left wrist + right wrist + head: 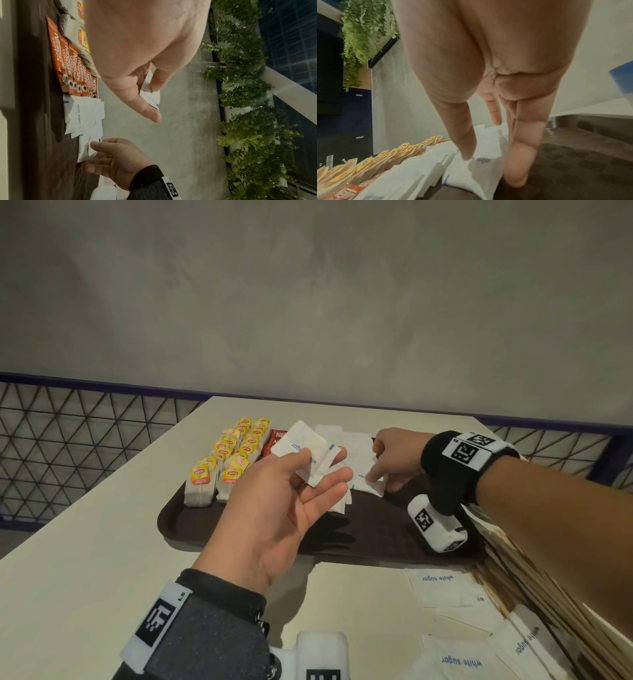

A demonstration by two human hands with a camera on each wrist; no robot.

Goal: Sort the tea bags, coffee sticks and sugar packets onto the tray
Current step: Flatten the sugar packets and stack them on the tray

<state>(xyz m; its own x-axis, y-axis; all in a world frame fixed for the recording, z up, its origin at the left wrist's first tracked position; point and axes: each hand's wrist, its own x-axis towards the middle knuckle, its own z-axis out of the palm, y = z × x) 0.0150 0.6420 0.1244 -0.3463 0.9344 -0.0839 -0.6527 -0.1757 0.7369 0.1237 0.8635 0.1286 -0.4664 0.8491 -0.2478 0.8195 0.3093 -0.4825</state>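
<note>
One brown tray (239,546) on the table (85,525), textured floor, holds all three sorted groups. Far left: two rows of tea bags (219,463), white with yellow-red tags, standing on edge. Next right: red-orange coffee sticks (72,67), overlapped in a fan. Right of those: white sugar packets (80,115), flat, blue "white sugar" print, overlapping each other.

Left hand (274,515) palm up above the tray, thumb pinching a few sugar packets (308,453) against the fingers, other fingers loosely extended.

Right hand (394,460) low over the tray's sugar row: thumb tip pressing on the nearest packet (479,169), fingers straight and close together beside its right edge, fingertips at the tray floor. Nothing gripped.

More sugar packets (462,662) lie loose on the table near the tray's front right corner.
</note>
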